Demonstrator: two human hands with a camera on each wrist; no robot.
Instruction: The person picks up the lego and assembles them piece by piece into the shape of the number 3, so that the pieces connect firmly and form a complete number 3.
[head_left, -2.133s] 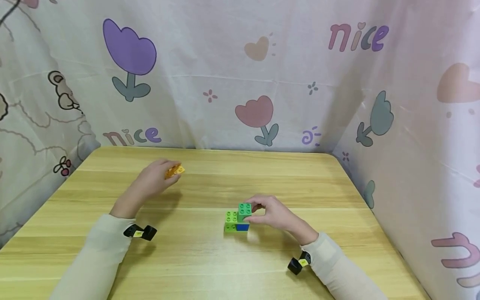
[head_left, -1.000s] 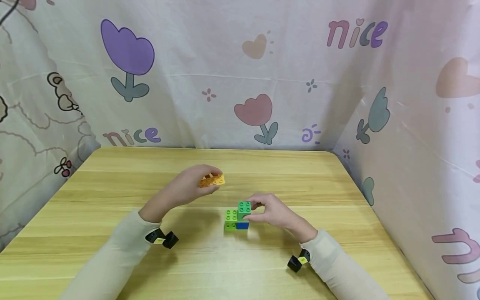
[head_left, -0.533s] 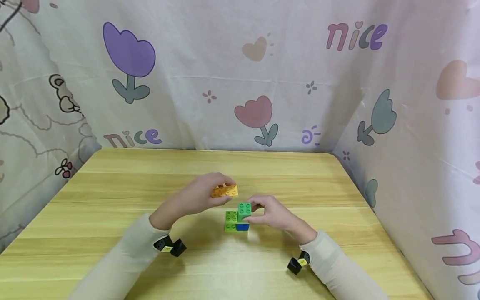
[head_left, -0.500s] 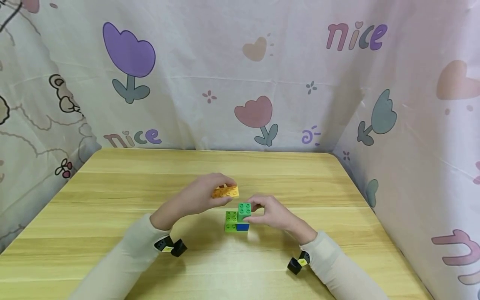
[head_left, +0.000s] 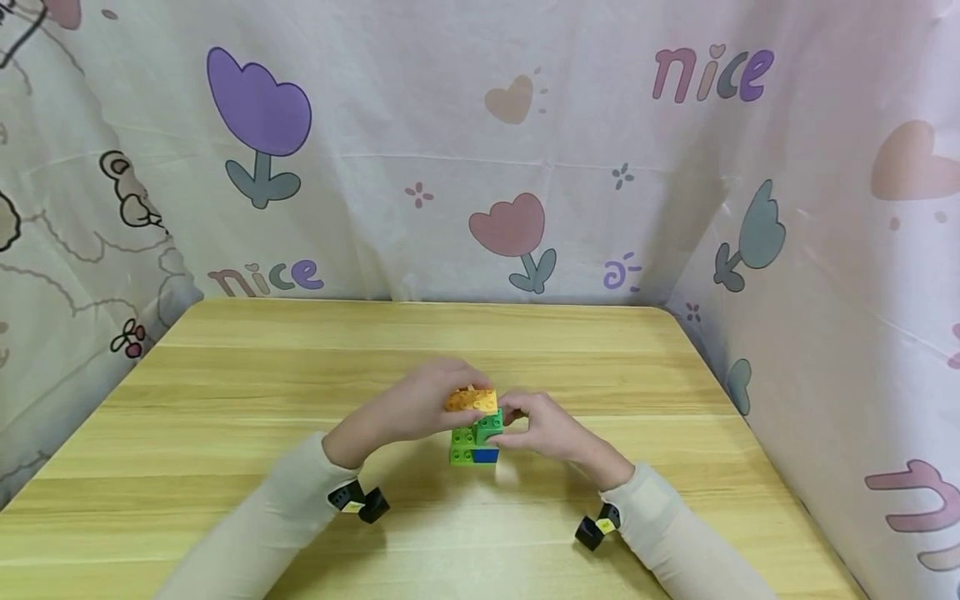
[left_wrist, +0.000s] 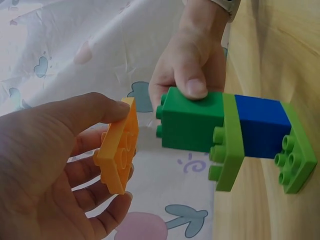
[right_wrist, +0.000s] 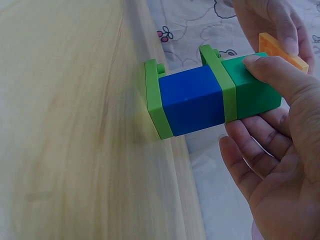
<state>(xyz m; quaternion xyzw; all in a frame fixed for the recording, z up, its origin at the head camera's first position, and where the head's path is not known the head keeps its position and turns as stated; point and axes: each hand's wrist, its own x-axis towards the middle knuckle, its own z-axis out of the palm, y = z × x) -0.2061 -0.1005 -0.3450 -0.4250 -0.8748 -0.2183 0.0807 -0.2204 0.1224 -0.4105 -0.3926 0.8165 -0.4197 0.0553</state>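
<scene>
A flat orange toy building brick (left_wrist: 117, 150) is pinched between the thumb and fingers of my left hand (head_left: 420, 406). It hangs close over the studded end of a green brick (left_wrist: 192, 120), with a gap between them in the left wrist view. My right hand (head_left: 551, 427) grips that green brick by its sides, thumb on one face. The green brick tops a small stack: under it come a flat lime plate (left_wrist: 233, 155), a blue brick (left_wrist: 262, 126) and another flat lime plate (left_wrist: 302, 175) at the bottom. Both lime plates jut out to one side, showing studs.
The stack stands near the middle of a wood-grain table (head_left: 262, 358). Behind and beside it hangs a printed fabric curtain (head_left: 412, 100). A small black camera sits on the left wrist (head_left: 360, 502) and another on the right wrist (head_left: 597, 528).
My left hand has carried the orange brick rightward and nearer, from the table's far left side to over the green brick. My right hand and the stack have stayed in place.
</scene>
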